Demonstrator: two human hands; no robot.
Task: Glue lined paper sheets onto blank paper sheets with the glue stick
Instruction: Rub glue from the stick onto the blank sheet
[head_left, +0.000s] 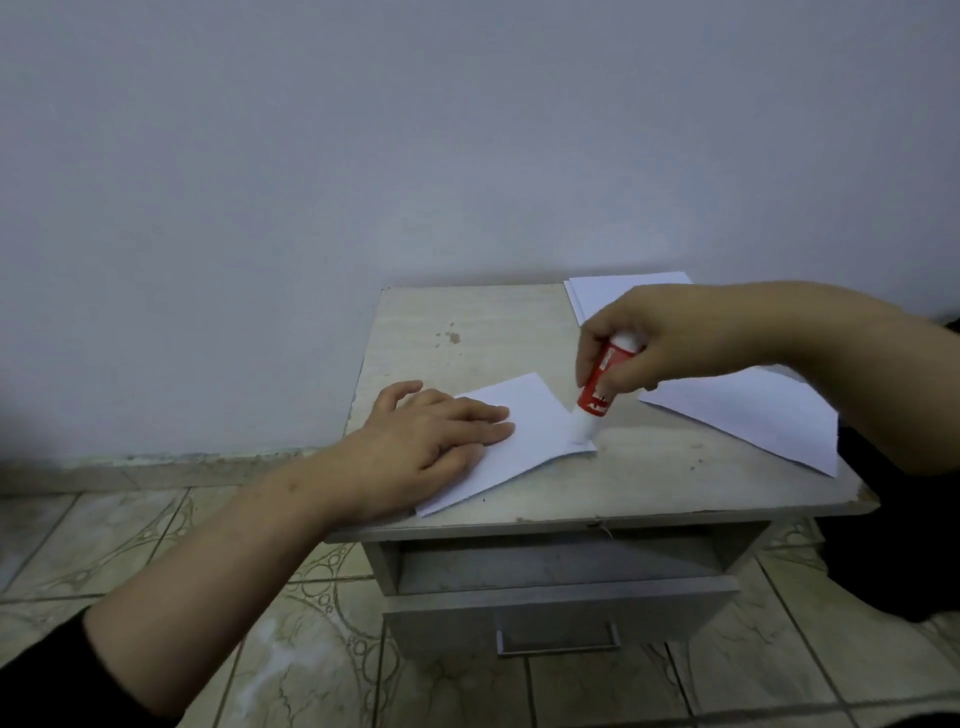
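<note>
While your left hand (436, 426) lies flat with straight fingers on a white sheet (524, 441) near the front left of the surface (467, 332), your right hand (654, 338) grips a glue stick (597, 387), fingers curled round its upper end. The stick is a red tube with a white cap end up inside your fist, tilted, its white tip pressed onto the sheet's right corner. White lettering runs along the red barrel, but it is too blurred to read.

The sheet looks smooth and plain; whether it carries ruled lines you cannot tell from here. A second white sheet (753, 415) lies toward the right edge, its upper part hidden under your right wrist. A small stack of white paper (597, 291) sits at the back right corner, partly covered by your right hand and hanging over the back edge.

The surface is the top of a pale, worn cabinet, scuffed and stained, with chipped front edges. Below is an open slot and a grey drawer (561, 608) with a metal handle. The floor (130, 545) is glossy patterned tile; the wall (363, 156) is plain and matte. Dark sleeves are cut off by the picture's edges.
</note>
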